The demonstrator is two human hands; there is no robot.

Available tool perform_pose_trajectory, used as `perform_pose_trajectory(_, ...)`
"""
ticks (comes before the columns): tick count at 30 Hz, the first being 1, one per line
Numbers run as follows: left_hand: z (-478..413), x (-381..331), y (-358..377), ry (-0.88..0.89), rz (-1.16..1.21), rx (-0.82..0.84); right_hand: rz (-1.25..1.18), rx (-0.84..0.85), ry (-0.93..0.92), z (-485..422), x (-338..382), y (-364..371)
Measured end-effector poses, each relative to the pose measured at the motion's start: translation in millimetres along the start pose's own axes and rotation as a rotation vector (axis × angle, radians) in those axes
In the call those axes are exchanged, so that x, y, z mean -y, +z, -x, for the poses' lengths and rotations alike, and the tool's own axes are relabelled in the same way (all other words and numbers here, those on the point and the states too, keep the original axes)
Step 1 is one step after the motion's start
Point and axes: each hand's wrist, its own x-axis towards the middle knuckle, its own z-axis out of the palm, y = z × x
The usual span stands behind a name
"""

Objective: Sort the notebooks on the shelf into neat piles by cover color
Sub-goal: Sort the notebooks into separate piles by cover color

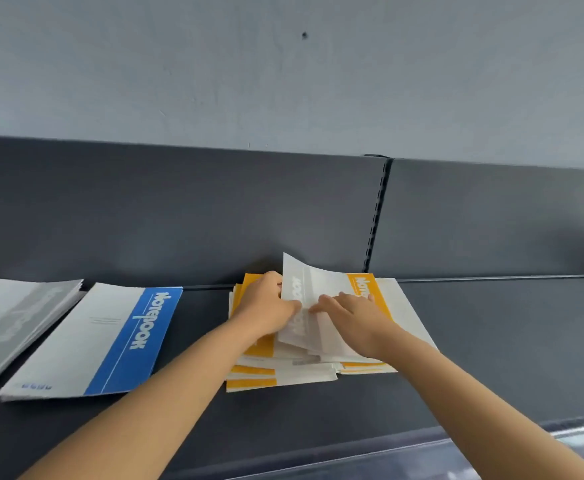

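At the far left edge of the frame lies a pile of grey-covered paper notebooks (13, 317), long axis running from lower left toward upper right. Just beside it sits a white notebook with a blue band (103, 341), angled the same way on the dark grey metal shelf (491, 323). Centre frame, a messy heap of yellow-and-white notebooks (266, 372) lies under both hands. The left hand (266, 306) pinches the edge of a pale grey-lettered notebook (309, 289), lifted and curling upward. The right hand (356, 317), fingers spread flat, presses on the same notebook.
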Motion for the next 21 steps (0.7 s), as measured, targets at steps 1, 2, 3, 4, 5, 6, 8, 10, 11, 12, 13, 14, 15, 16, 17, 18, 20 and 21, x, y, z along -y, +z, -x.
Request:
perform_pose_trajectory(1, -0.3, 1.4, -6.0, -0.009, 0.057, 0.001, -0.013, -0.014, -0.046, -2.5, -1.1, -1.7)
perform_pose_trajectory(2, -0.1, 3.4, -14.7, -0.002, 0.103, 0.018, -0.012, -0.025, -0.104, -5.9, -0.7, -2.7)
perform_pose_trajectory(3, 2.6, 3.8, -26.5, 0.021, 0.132, 0.065, 0.018, -0.031, -0.174, -9.3, 1.4, -3.6)
perform_pose_trajectory(4, 5.6, 4.4, -40.0, 0.059, 0.146, 0.137, 0.071, -0.035, -0.242, -13.5, 4.9, -4.5)
perform_pose_trajectory(5, 9.7, 5.3, -54.8, 0.095, 0.141, 0.214, 0.138, -0.052, -0.303, -18.4, 12.3, -5.1)
perform_pose_trajectory(6, 14.9, 6.4, -69.3, 0.122, 0.119, 0.277, 0.201, -0.063, -0.353, -22.9, 23.4, -5.7)
perform_pose_trajectory(8, 25.2, 13.0, -96.0, 0.15, 0.101, 0.311, 0.267, -0.022, -0.395, -29.8, 53.4, -5.9)
perform_pose_trajectory(10, 32.0, 26.7, -121.5, 0.133, 0.135, 0.225, 0.27, 0.09, -0.383, -36.8, 86.6, -0.4)
perform_pose_trajectory(11, 36.0, 35.6, -135.8, 0.115, 0.154, 0.151, 0.208, 0.139, -0.379, -40.4, 102.0, 4.4)
perform_pose_trajectory(12, 39.2, 47.2, -151.8, 0.096, 0.175, 0.062, 0.109, 0.178, -0.373, -44.0, 118.0, 10.3)
perform_pose_trajectory(13, 42.0, 60.9, -168.8, 0.078, 0.209, -0.031, -0.001, 0.202, -0.356, -47.8, 133.9, 17.0)
perform_pose_trajectory(14, 43.8, 76.4, -187.2, 0.057, 0.26, -0.114, -0.108, 0.209, -0.325, -50.5, 149.9, 24.4)
perform_pose_trajectory(15, 45.5, 92.3, -206.8, 0.029, 0.317, -0.173, -0.21, 0.208, -0.283, -53.4, 165.7, 33.7)
perform_pose_trajectory(16, 46.9, 109.3, -227.0, -0.001, 0.356, -0.211, -0.312, 0.198, -0.232, -56.4, 181.8, 45.0)
perform_pose_trajectory(17, 48.7, 126.4, -247.3, -0.026, 0.357, -0.232, -0.41, 0.188, -0.178, -59.9, 197.8, 58.6)
perform_pose_trajectory(18, 49.7, 144.4, -267.0, -0.044, 0.326, -0.242, -0.511, 0.18, -0.122, -64.1, 213.9, 74.5)
perform_pose_trajectory(20, 50.4, 179.8, -300.5, -0.072, 0.199, -0.261, -0.706, 0.165, -0.015, -72.4, 246.3, 110.1)
perform_pose_trajectory(21, 50.8, 195.9, -313.7, -0.077, 0.093, -0.282, -0.778, 0.149, 0.037, -75.8, 263.2, 127.9)
